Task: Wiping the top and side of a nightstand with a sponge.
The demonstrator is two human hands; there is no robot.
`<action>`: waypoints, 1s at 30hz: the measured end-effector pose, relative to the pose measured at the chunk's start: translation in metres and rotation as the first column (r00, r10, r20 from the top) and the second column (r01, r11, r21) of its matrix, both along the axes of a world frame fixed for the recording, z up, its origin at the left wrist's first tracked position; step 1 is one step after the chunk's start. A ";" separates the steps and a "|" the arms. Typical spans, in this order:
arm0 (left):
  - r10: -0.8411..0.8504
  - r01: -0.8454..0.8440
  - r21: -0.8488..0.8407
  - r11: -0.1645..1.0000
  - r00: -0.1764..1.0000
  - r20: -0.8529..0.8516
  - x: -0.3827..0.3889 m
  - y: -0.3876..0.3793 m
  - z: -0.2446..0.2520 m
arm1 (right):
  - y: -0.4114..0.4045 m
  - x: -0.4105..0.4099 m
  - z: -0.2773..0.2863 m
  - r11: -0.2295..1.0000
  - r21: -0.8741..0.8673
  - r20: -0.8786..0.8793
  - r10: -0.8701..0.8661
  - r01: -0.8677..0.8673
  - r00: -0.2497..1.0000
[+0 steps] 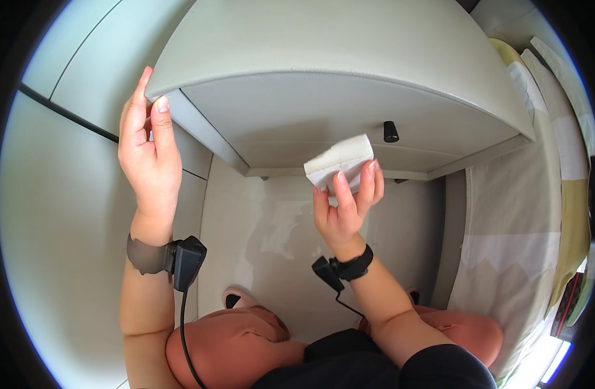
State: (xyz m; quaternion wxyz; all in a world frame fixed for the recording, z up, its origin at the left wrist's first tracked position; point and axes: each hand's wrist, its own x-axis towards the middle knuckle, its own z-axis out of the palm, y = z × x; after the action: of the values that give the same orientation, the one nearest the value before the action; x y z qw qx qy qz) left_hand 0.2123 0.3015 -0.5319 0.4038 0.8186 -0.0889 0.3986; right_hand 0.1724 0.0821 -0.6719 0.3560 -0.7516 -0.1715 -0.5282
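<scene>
My left hand [154,141] rests at the left front corner of a pale cabinet [326,44], its thumb at the edge of the top and its fingers along the side. It holds no loose object. In front of the cabinet's drawer front, my right hand [348,199] grips a white block-shaped piece [340,158], perhaps a sponge or a folded cloth, between thumb and fingers. The piece is tilted, with one long edge uneven. A black tapered knob [390,132] sticks out from the drawer front, just above and right of this piece.
White panels with dark seams [59,194] stand close on the left. At the right, a bed cover in beige, white and olive [511,219] hangs down beside the cabinet. Glossy pale floor tiles [278,233] lie below. Each wrist bears a strapped black device with a cable.
</scene>
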 end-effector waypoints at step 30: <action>0.043 -0.043 -0.005 0.999 0.999 -0.018 -0.003 -0.001 -0.002 | -0.127 0.026 0.081 0.830 0.106 -0.239 0.556 -0.548 0.796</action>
State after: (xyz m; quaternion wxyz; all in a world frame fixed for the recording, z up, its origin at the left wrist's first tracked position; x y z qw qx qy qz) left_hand 0.2098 0.3004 -0.5335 0.3982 0.8228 -0.0664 0.4001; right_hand 0.1979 -0.0447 -0.5907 0.5256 -0.7257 -0.3265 -0.3010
